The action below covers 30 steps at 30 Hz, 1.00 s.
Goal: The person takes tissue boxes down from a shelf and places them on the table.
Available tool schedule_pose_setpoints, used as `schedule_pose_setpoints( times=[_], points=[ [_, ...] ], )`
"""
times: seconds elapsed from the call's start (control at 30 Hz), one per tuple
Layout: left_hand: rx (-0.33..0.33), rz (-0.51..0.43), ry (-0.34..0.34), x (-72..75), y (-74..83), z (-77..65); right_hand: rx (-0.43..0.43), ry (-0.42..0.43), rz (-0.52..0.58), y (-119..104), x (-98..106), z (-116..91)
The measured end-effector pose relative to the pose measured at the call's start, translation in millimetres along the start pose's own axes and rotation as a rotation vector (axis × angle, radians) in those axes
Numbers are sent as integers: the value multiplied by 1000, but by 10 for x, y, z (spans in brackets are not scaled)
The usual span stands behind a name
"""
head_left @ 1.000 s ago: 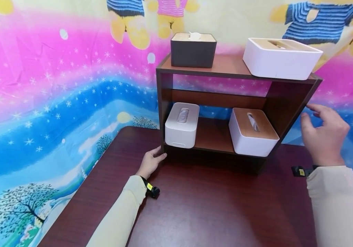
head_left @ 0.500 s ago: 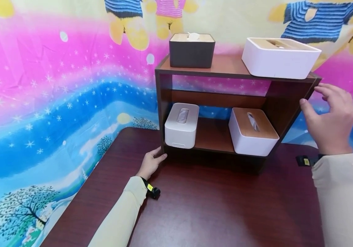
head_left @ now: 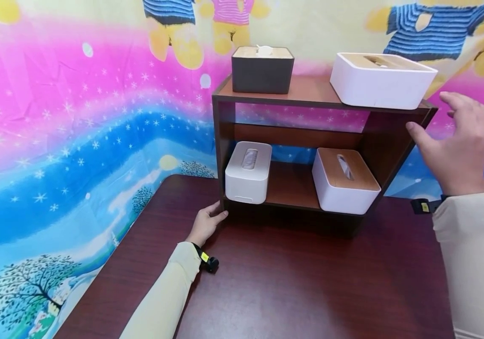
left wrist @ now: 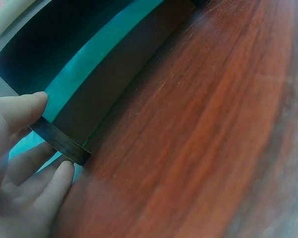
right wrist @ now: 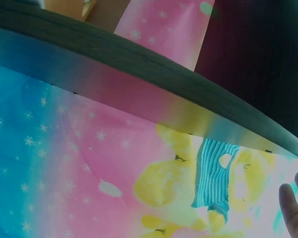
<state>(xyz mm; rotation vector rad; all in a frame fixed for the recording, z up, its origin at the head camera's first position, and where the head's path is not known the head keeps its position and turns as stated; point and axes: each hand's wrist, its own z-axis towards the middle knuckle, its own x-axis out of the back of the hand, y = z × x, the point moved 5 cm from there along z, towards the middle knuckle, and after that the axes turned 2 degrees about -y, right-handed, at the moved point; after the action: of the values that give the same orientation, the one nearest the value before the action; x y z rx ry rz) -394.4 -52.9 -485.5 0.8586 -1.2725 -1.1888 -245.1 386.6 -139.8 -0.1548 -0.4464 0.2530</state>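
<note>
A dark brown two-tier wooden shelf (head_left: 293,135) stands on the table. At its lower left corner my left hand (head_left: 204,226) holds the side panel, the thumb inside and the fingers outside, as the left wrist view shows around the panel edge (left wrist: 59,140). My right hand (head_left: 462,141) is raised beside the shelf's upper right corner, fingers spread and holding nothing. In the right wrist view its fingertips (right wrist: 290,208) are apart from the side panel. On top sit a black tissue box (head_left: 262,74) and a white tissue box (head_left: 382,87), both wood-lidded.
Inside the shelf are a pale grey tissue box (head_left: 248,174) at left and a white tissue box with a brown lid (head_left: 345,181) at right. The reddish-brown table (head_left: 293,282) extends in front. A colourful printed cloth (head_left: 76,132) hangs behind and to the left.
My right hand has risen along the shelf's right side, from about mid-height to near the top corner. The left hand keeps its place. The tissue boxes stay where they were.
</note>
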Motion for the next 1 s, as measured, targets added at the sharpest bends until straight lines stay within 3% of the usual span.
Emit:
schedule_pose_setpoints(
  times=[0.33,0.73,1.0],
  points=[
    [10,-4,-23,-10,8,-8,-4,-35,-9,-67,-14,107],
    [3,-15,-12,-3,-11,20,-110,-166,-30,14,-98,242],
    [5,-1,-11,-7,-20,9,-110,-236,-9,33,-160,331]
  ],
)
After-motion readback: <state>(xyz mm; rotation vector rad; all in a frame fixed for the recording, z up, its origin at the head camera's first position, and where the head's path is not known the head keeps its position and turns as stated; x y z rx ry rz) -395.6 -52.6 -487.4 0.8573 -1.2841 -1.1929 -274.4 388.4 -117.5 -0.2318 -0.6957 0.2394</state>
